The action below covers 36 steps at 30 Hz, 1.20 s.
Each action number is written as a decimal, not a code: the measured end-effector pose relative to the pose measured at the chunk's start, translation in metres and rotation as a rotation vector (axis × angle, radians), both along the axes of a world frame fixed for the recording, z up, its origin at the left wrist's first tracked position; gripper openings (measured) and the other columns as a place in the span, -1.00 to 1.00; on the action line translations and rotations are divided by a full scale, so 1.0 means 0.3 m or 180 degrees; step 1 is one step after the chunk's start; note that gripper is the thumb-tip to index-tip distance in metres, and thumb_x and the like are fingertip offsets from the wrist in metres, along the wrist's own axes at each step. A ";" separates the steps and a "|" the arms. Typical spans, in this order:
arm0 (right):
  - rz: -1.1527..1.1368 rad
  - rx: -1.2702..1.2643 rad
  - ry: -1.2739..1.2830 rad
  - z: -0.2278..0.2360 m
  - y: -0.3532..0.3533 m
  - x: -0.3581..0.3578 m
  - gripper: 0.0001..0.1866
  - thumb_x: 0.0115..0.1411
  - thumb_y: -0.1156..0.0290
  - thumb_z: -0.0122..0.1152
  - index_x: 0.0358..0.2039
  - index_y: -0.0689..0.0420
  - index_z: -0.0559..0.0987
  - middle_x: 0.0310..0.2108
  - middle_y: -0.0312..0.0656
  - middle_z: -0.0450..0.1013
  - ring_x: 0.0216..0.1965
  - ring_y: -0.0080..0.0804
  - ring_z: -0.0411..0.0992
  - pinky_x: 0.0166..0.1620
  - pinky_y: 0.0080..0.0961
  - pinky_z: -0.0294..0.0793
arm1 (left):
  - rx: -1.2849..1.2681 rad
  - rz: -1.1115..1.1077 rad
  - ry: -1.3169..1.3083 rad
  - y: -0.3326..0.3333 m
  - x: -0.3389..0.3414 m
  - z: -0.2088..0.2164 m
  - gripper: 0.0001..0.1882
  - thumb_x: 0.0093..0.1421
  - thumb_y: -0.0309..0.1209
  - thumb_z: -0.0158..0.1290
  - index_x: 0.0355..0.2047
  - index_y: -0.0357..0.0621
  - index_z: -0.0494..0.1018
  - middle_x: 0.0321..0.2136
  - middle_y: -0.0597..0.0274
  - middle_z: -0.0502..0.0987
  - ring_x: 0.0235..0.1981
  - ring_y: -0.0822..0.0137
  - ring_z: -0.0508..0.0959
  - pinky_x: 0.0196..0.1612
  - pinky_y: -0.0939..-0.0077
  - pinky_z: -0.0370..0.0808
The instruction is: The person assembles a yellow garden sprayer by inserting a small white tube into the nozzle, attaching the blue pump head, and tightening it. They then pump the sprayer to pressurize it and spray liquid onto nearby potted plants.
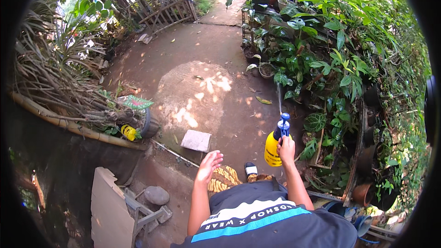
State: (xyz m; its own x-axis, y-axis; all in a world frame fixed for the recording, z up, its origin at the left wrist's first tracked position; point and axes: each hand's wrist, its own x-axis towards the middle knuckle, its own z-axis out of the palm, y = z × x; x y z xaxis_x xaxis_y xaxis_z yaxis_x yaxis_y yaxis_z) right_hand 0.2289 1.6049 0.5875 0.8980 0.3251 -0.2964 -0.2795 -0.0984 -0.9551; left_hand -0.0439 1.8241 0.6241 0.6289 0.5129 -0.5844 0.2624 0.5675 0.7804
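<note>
My right hand is closed round the handle of a yellow pump spray bottle with a blue and black top. A thin jet of water leaves its nozzle toward the leafy potted plants ahead on the right. My left hand is held up in front of my body, its fingers stretched out and nothing in it. Below that hand, a pale rectangular block lies on the ground.
Dense greenery on a rack lines the right side. Left are a bamboo pole, long dry leaves and a yellow container. A wooden lattice gate stands far back. Near left lie a grey board and a round stone.
</note>
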 end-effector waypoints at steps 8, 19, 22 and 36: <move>0.0367 -0.0100 0.0095 0.030 0.194 0.079 -0.61 0.46 0.18 -0.12 -0.46 0.15 0.43 -0.71 -0.36 0.27 -0.73 -0.61 0.19 -0.63 -0.58 0.16 | 0.0735 -0.1913 0.1183 0.330 0.083 -0.343 -0.53 0.41 -0.09 0.07 0.17 -0.14 0.44 -0.02 0.26 0.57 -0.06 0.47 0.53 -0.02 0.47 0.48; -0.0459 -0.0167 0.0454 0.063 0.588 0.104 -0.61 0.46 0.14 -0.11 -0.44 0.12 0.43 -0.72 -0.37 0.24 -0.76 -0.61 0.18 -0.65 -0.59 0.16 | 0.2103 -0.2408 0.1211 1.042 0.405 -0.388 -0.46 0.17 -0.05 0.30 -0.09 -0.33 0.59 -0.27 -0.04 0.69 -0.27 0.22 0.65 -0.13 0.25 0.58; -0.0131 -0.0160 0.0210 0.072 0.683 0.122 -0.62 0.48 0.15 -0.11 -0.42 0.13 0.43 -0.69 -0.37 0.27 -0.73 -0.61 0.19 -0.62 -0.60 0.18 | 0.0947 -0.3639 0.1568 1.096 0.374 -0.403 -0.58 0.09 -0.06 0.36 -0.39 -0.24 0.67 -0.53 0.06 0.67 -0.48 0.18 0.63 -0.36 0.23 0.54; 0.0188 -0.0428 0.0230 0.123 1.034 0.329 -0.63 0.43 0.21 -0.09 -0.43 0.16 0.50 -0.68 -0.35 0.34 -0.71 -0.60 0.28 -0.60 -0.61 0.25 | 0.1866 -0.4930 0.1313 1.298 0.590 -0.373 -0.72 0.18 -0.21 0.26 -0.13 0.01 0.68 -0.21 0.09 0.71 -0.13 0.11 0.67 -0.05 0.22 0.55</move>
State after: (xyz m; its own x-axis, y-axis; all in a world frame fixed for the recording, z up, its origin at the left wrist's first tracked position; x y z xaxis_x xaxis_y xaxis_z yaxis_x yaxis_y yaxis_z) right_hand 0.3275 1.9150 0.6243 0.8533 0.3297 -0.4039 -0.3371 -0.2422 -0.9098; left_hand 0.1330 2.2134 0.5123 0.5755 -0.1972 -0.7937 0.4742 -0.7102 0.5203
